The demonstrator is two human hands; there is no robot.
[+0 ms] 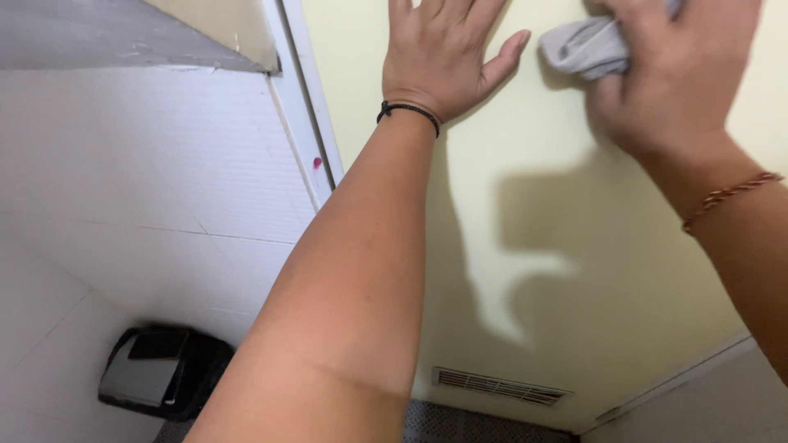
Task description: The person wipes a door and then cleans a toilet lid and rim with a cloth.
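Head view: pale yellow door (pixel 533 213) beside white tiled wall (pixel 123 180).

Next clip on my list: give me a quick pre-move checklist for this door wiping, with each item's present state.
1. Right hand grips the grey cloth: ok.
2. Cloth pressed to the pale yellow door: ok, apparently touching.
3. Left hand flat on the door, apart from the cloth: ok.
4. Door surface below the hands free of marks: ok, only shadows show.
5. Red spot on the white frame: not ok, unwiped.
6. Door latched or steady: cannot tell.
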